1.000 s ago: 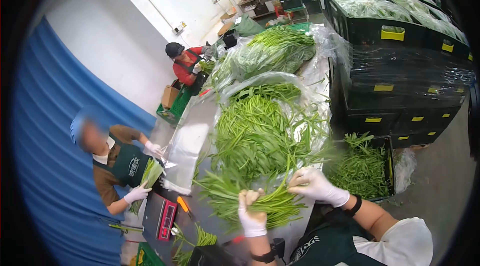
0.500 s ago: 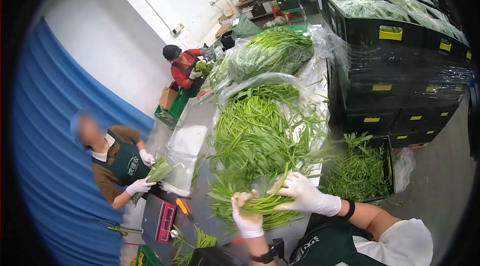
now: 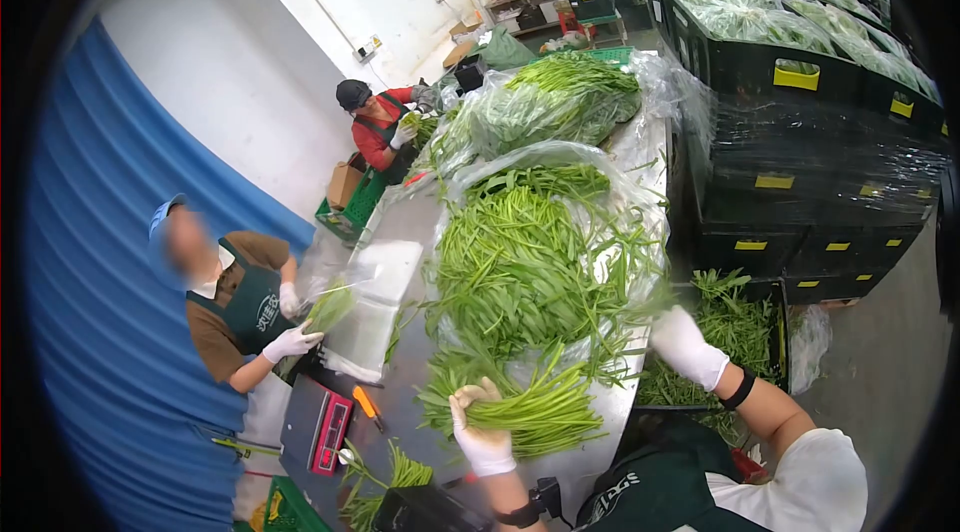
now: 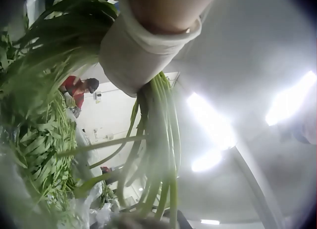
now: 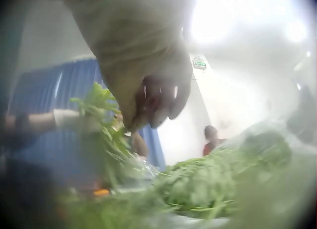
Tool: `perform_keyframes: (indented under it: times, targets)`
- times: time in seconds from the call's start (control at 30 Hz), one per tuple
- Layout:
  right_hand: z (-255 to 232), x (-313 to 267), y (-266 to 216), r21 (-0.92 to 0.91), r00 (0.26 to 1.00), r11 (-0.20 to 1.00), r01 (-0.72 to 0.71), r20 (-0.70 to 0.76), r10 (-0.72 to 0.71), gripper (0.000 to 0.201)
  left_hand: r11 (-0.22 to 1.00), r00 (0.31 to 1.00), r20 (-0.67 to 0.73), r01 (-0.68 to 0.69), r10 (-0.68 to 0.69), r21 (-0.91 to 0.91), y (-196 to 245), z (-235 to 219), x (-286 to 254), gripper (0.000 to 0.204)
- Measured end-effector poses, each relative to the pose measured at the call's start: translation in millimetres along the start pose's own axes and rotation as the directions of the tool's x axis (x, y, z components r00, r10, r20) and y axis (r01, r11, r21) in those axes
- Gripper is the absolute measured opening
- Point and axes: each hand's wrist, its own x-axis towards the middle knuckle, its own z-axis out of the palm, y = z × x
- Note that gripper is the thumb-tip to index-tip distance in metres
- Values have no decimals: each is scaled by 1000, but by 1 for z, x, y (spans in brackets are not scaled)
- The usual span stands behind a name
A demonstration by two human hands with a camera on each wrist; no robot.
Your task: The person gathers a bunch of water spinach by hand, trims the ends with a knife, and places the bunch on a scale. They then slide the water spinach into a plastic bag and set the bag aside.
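Note:
My gloved left hand [image 3: 483,422] grips a bunch of water spinach [image 3: 545,412] over the near end of the table, its leaves to the left and pale stem ends to the right. In the left wrist view, loose stems [image 4: 161,125] of the bunch trail past the glove cuff. My gloved right hand [image 3: 690,347] is apart from the bunch, out over the edge of the black crate of loose greens [image 3: 783,332]. Its fingers are curled in the right wrist view; I cannot tell whether they pinch anything. A large heap of water spinach [image 3: 520,262] lies beyond both hands on plastic sheeting.
A red scale [image 3: 330,432] and an orange-handled knife [image 3: 367,407] lie on the table at left, near clear bags [image 3: 375,292]. Across the table, one person [image 3: 240,302] holds bagged greens; another person [image 3: 380,127] works farther back. Stacked black crates [image 3: 800,152] stand right.
My right hand has left the bunch and swung right, out over the crate. My left hand keeps its grip on the bunch. The person across has moved the bagged greens toward the clear bags.

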Motion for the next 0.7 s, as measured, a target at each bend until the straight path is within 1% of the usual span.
perform_keyframes:
  times: [0.03, 0.07, 0.1, 0.13, 0.17, 0.2, 0.27, 0.3, 0.33, 0.4, 0.43, 0.47, 0.53, 0.57, 0.6, 0.67, 0.7]
  targets:
    - [-8, 2, 3, -5, 1000, 1000, -2, -1, 2, 5, 1000, 1000, -2, 6, -6, 0, -3, 2, 0, 13]
    - [-23, 5, 2, 18, 992, 999, -43, -120, 45, 5, 1000, 1000, -6, 10, -10, 3, -4, 3, -1, 13]
    - [-36, 7, -2, 48, 968, 996, -80, -236, 89, 4, 1000, 1000, -6, 10, -10, 3, -6, 4, -1, 13]
    - [-47, 10, -11, 319, 945, 947, -38, -295, 137, 5, 999, 999, -13, 37, -37, -7, -9, 5, -1, 12]
    - [-61, 13, -20, 546, 955, 835, 67, -277, 105, 7, 998, 998, -21, 64, -64, -13, -10, 5, -2, 12]
    - [-71, 16, -30, 738, 961, 657, 155, -266, 72, 9, 998, 997, -24, 68, -68, -7, -11, 4, -3, 12]
    - [-79, 25, -45, 764, 940, 599, 240, -337, 53, 10, 997, 996, 59, 70, -71, 18, -14, 3, -3, 12]
    - [-79, 31, -48, 738, 916, 614, 279, -396, 60, 13, 997, 995, 61, 74, -76, 21, -14, 4, -5, 12]
    - [-83, 34, -50, 739, 915, 614, 279, -398, 64, 13, 997, 996, 56, 72, -73, 14, -13, 6, -7, 13]
    - [-94, 40, -50, 551, 854, 784, 286, -518, 52, 20, 998, 997, 49, 61, -61, 6, -12, 10, -9, 13]
    - [-95, 39, -47, 549, 888, 785, 286, -461, -1, 28, 998, 996, 62, 59, -59, 13, -13, 12, -10, 14]
    - [-93, 40, -49, 551, 887, 783, 290, -461, -4, 28, 998, 995, 76, 57, -59, 20, -13, 13, -11, 15]
    - [-88, 44, -51, 732, 881, 504, 459, -449, -149, 32, 997, 994, 83, 76, -77, 8, -12, 11, -10, 15]
    - [-90, 44, -55, 711, 840, 464, 529, -517, -166, 32, 995, 991, 89, 98, -97, -4, -12, 10, -10, 15]
    - [-93, 45, -60, 711, 840, 462, 530, -517, -167, 32, 995, 991, 88, 96, -96, -4, -14, 11, -11, 15]
    - [-96, 46, -68, 599, 769, 508, 619, -593, -239, 29, 989, 991, 78, 102, -110, 108, -19, 14, -14, 16]
    - [-94, 48, -74, 550, 736, 544, 634, -646, -204, 27, 982, 990, 59, 116, -126, 147, -21, 14, -15, 17]
